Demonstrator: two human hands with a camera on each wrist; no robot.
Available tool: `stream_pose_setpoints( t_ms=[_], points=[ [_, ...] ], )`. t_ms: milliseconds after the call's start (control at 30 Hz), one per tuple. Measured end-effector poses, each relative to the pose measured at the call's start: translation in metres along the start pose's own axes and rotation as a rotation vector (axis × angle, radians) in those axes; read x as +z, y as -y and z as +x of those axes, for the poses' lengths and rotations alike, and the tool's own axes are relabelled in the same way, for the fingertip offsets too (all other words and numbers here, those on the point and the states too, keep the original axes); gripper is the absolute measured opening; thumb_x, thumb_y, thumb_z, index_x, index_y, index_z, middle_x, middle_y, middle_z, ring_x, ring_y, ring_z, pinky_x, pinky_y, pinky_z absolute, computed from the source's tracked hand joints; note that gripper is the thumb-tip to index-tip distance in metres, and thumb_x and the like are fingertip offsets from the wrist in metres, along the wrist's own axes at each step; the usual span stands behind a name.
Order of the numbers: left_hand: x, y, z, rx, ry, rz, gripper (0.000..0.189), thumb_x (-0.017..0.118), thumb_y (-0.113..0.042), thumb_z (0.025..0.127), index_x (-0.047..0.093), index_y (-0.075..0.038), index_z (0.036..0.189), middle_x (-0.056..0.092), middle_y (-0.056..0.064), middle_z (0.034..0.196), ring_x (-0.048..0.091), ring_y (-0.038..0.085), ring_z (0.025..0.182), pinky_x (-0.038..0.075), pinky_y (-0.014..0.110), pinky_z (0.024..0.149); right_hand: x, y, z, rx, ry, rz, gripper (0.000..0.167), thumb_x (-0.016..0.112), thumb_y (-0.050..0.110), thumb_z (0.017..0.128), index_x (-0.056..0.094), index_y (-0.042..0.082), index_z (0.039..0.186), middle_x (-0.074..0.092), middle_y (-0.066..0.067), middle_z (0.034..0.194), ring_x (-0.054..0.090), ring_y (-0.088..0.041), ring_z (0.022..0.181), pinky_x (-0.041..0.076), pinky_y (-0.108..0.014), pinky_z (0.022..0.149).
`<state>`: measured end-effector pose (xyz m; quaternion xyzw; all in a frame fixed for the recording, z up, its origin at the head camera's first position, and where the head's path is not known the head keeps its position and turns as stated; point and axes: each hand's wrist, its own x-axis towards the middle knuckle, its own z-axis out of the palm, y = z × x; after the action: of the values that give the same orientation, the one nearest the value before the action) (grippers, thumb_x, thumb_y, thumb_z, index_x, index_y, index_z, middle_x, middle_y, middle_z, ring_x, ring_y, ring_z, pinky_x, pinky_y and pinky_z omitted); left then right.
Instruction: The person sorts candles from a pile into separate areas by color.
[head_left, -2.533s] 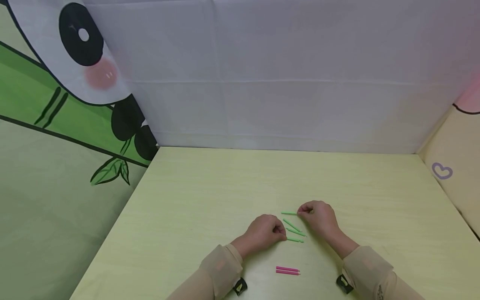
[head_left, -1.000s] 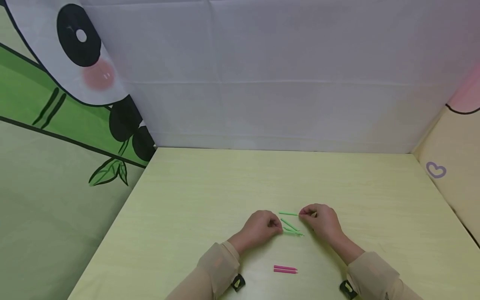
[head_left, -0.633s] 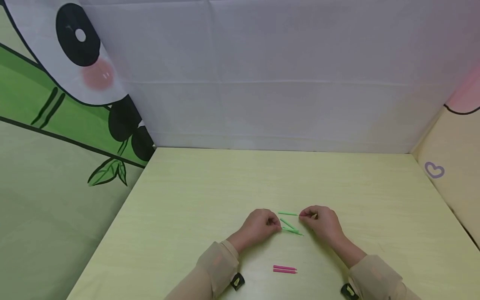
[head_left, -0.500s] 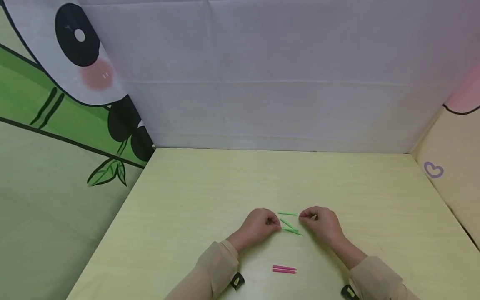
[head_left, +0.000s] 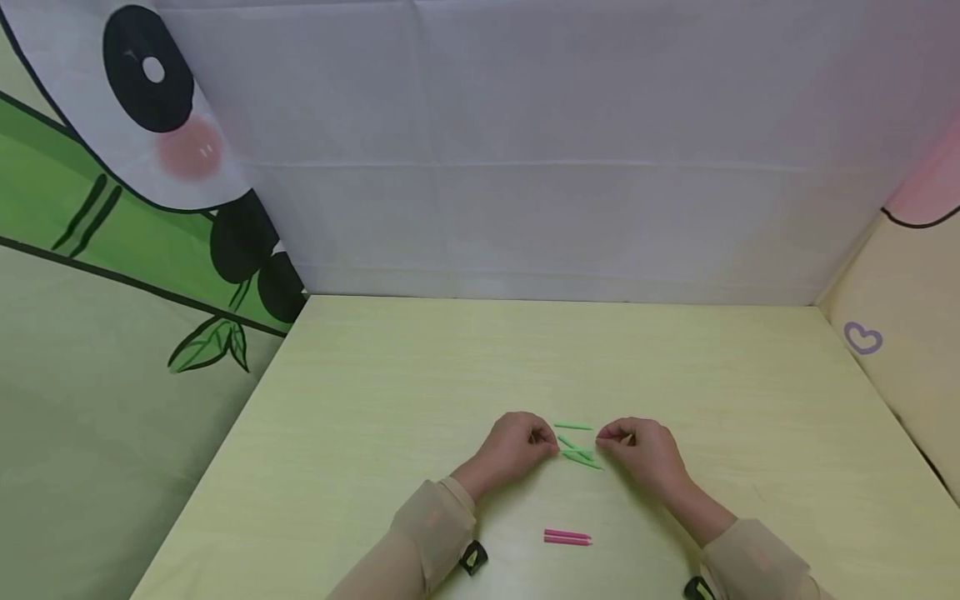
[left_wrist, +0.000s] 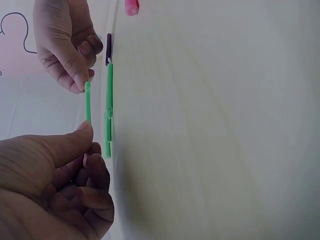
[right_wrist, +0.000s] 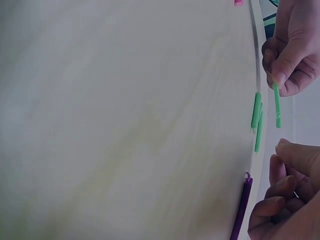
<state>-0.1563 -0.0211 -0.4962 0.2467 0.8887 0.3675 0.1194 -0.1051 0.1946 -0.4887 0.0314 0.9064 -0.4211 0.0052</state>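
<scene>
My left hand [head_left: 519,443] pinches the end of a thin green candle [right_wrist: 277,105] between thumb and finger. The candle's free end points at my right hand [head_left: 643,450], whose thumb and fingertips sit close by with a small gap. The right hand's fingers are loosely curled and hold nothing. More green candles lie on the table between the hands: a far candle [head_left: 573,427], and a nearer candle [head_left: 585,462] partly under the held one in the head view. A purple candle [right_wrist: 242,207] lies beside the right hand in the right wrist view; in the head view it does not show.
Two pink candles [head_left: 567,537] lie side by side on the pale wooden table [head_left: 375,375], nearer the person. A white cloth backdrop [head_left: 525,167] rises behind the table's far edge. A panda-printed cloth [head_left: 202,150] hangs at left.
My left hand has moved slightly away from the body, bringing its green candle over the others. My right hand has left the far green candle and come slightly nearer the body.
</scene>
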Motion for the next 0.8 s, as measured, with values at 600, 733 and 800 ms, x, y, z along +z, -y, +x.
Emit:
stream_pose_setpoints(
  t_ms=[600, 733, 800],
  points=[
    [0.002, -0.001, 0.017, -0.006, -0.039, 0.029, 0.012, 0.074, -0.014, 0.087, 0.071, -0.017, 0.076, 0.059, -0.013, 0.072, 0.051, 0.004, 0.068, 0.043, 0.022, 0.067, -0.006, -0.007, 0.003, -0.007, 0.029, 0.04, 0.01, 0.073, 0.016, 0.088, 0.075, 0.007, 0.085, 0.069, 0.003, 0.079, 0.051, -0.014, 0.067, 0.041, -0.026, 0.061],
    [0.0, 0.0, 0.016, -0.004, -0.05, 0.024, 0.012, 0.074, -0.014, 0.087, 0.071, -0.016, 0.075, 0.059, -0.012, 0.071, 0.051, 0.004, 0.068, 0.043, 0.023, 0.067, -0.005, -0.007, 0.001, 0.006, 0.032, 0.052, 0.008, 0.074, 0.015, 0.087, 0.075, 0.007, 0.085, 0.068, 0.003, 0.079, 0.05, -0.014, 0.069, 0.041, -0.026, 0.062],
    [-0.001, 0.0, 0.016, -0.003, -0.055, 0.022, 0.012, 0.074, -0.014, 0.087, 0.071, -0.016, 0.075, 0.059, -0.012, 0.071, 0.051, 0.004, 0.068, 0.043, 0.023, 0.067, -0.004, -0.007, 0.0, 0.016, 0.034, 0.053, 0.007, 0.075, 0.015, 0.086, 0.075, 0.008, 0.086, 0.068, 0.004, 0.079, 0.05, -0.014, 0.069, 0.041, -0.026, 0.062]
  ],
)
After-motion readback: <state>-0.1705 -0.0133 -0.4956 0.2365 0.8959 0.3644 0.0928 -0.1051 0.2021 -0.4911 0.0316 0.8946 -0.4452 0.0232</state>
